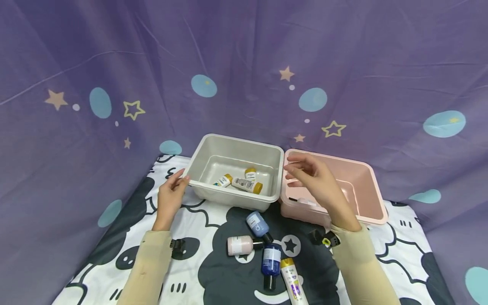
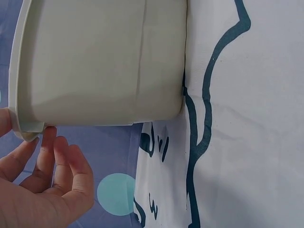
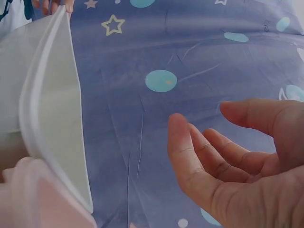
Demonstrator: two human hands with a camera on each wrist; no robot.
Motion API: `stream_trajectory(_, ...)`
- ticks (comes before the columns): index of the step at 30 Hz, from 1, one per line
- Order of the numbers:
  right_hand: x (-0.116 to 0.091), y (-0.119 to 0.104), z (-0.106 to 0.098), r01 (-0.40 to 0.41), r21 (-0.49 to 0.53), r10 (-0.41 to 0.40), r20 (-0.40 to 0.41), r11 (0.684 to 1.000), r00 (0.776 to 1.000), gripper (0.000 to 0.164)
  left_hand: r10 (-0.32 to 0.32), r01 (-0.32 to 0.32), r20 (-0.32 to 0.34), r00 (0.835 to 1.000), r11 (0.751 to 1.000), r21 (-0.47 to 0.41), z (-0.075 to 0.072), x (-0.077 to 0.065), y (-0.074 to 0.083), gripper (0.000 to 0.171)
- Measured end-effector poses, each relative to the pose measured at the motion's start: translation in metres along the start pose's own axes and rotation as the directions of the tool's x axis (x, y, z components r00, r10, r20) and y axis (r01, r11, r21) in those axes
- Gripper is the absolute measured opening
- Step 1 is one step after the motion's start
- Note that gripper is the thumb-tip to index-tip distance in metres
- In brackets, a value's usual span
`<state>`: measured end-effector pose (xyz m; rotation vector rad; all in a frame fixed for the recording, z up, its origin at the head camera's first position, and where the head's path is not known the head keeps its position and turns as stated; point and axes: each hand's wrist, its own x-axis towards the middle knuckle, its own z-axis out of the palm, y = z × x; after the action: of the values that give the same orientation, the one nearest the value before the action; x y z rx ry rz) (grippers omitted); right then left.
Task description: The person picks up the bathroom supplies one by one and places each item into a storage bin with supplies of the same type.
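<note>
My left hand (image 1: 169,201) holds the rim of a pale grey bin (image 1: 225,192) at its left front corner. In the left wrist view, the fingers (image 2: 46,152) touch the rim from below, and part of another digit shows at the frame's edge. Three white containers with yellow caps lie inside, one of them a tube (image 1: 247,185). My right hand (image 1: 316,178) hovers over the left part of a pink bin (image 1: 366,190), fingers loosely bent and nothing in them. Partly behind that hand, a small pale bottle with a dark cap (image 1: 306,202) lies in the pink bin.
On the sheep-print cloth in front of the bins lie a light blue bottle (image 1: 257,223), a pale pink bottle (image 1: 240,245), a dark blue bottle (image 1: 271,260) and a white tube with a yellow cap (image 1: 293,281). A purple curtain (image 1: 244,114) hangs right behind both bins.
</note>
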<state>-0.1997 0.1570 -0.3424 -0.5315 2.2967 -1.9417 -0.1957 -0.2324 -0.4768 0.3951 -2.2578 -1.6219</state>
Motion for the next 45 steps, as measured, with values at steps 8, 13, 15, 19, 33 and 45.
stream_trajectory(8,-0.041,0.02,0.0,0.03,-0.005,-0.029,0.026,1.0,0.999,0.034,-0.026,0.026,-0.004,1.0,1.0,0.015,-0.005,-0.002,0.001,0.049)
stream_trajectory(13,-0.067,0.031,0.003,0.043,0.005,-0.043,0.048,0.999,0.998,0.031,-0.031,0.031,-0.011,0.999,1.0,-0.002,-0.005,-0.002,0.001,0.048)
stream_trajectory(15,-0.077,0.037,0.004,0.04,0.018,-0.041,0.061,0.999,0.997,0.031,-0.031,0.031,-0.008,0.999,1.0,-0.006,-0.004,-0.002,0.001,0.048)
stream_trajectory(19,-0.097,0.056,0.002,-0.014,0.034,0.011,0.072,0.999,0.997,0.031,-0.013,0.013,-0.007,1.0,1.0,-0.009,-0.002,-0.002,0.0,0.047)
stream_trajectory(33,-0.157,0.125,0.005,-0.385,0.127,0.372,0.118,0.914,0.921,0.046,-0.025,0.025,-0.006,1.0,1.0,0.014,-0.002,-0.003,0.004,0.049)
stream_trajectory(45,-0.177,0.146,0.021,-0.486,-0.01,0.484,0.099,0.874,0.869,0.042,-0.029,0.029,-0.003,1.0,1.0,-0.007,0.0,-0.002,0.004,0.049)
